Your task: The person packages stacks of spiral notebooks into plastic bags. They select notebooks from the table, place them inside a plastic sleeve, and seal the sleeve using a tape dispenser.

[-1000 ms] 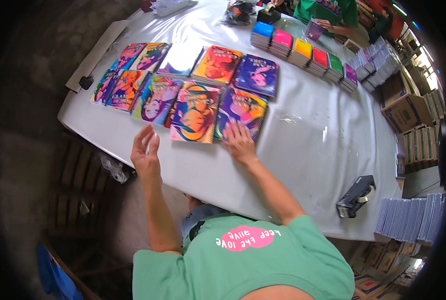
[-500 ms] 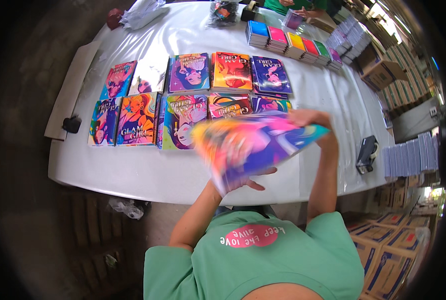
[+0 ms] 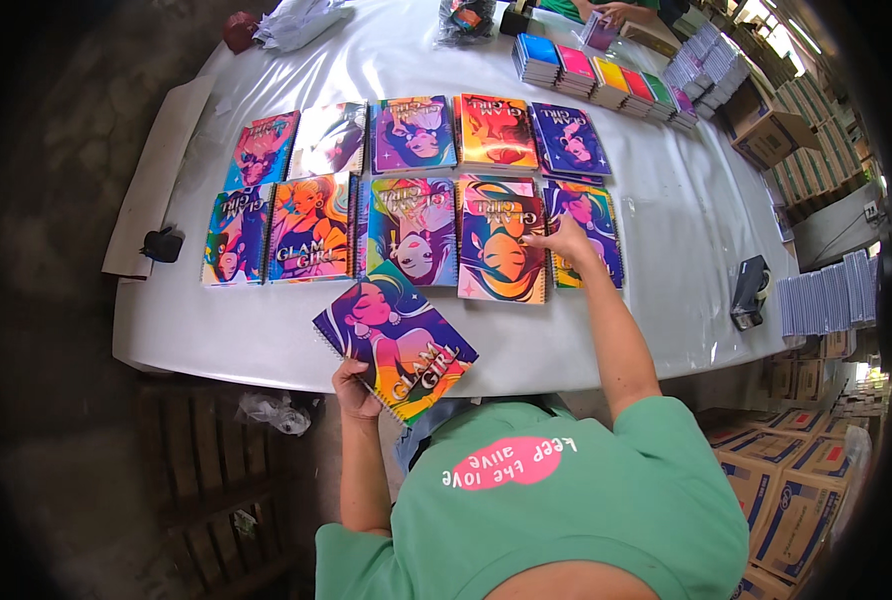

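My left hand (image 3: 357, 389) is closed on the spiral edge of a purple, pink and yellow notebook (image 3: 398, 345), which tilts above the table's near edge. Over the near row, my right hand (image 3: 564, 240) reaches with thumb and fingers apart. Its thumb is at the edge of an orange and brown notebook (image 3: 501, 255), and its fingers lie over a purple and yellow notebook (image 3: 596, 262). Whether they press on the covers I cannot tell. Left of these lie a green and purple notebook (image 3: 409, 222) and an orange one (image 3: 311, 220). A far row includes a red and yellow notebook (image 3: 498, 130).
The white-covered table (image 3: 686, 230) holds small coloured notebooks (image 3: 607, 82) in stacks at the back right. A black tape dispenser (image 3: 750, 290) stands near the right edge. Beyond it are stacked pads (image 3: 826, 298) and cardboard boxes (image 3: 801, 495). Another person's hand (image 3: 621, 14) shows at the far side.
The notebook that was blurred between both hands is now in my left hand alone, lower and to the left. My right hand has let go of it and moved forward over the near row.
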Available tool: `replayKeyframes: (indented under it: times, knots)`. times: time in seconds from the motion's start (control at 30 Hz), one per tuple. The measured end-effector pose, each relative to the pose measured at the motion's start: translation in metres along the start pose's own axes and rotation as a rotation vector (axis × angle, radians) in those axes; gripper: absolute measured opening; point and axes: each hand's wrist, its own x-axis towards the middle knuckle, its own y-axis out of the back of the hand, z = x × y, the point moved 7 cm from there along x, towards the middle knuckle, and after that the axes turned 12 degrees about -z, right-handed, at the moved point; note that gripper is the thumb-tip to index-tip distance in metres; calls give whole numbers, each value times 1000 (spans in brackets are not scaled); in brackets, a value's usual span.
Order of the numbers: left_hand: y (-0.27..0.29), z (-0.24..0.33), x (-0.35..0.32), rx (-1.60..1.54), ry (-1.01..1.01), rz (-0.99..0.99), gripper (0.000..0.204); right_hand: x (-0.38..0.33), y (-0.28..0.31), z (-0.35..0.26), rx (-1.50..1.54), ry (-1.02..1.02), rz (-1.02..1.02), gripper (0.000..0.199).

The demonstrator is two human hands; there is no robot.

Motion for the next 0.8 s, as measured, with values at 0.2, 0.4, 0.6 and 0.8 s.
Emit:
replayKeyframes:
  times: [0.2,0.4,0.6,0.8]
  knots:
    - [45,1,-6,-110,-150,-31,44,-7,-13,-4,-284,-85,366,84]
    - [44,13,0,-8,-109,-88,69,-83,3,-139,166,484,-44,51]
    - [12,19,26,-294,-90,-447,116,-123,-83,-220,148,542,-364,68]
    - [68,38,-18,-41,0,77,51,-56,-125,-174,-259,779,68,97]
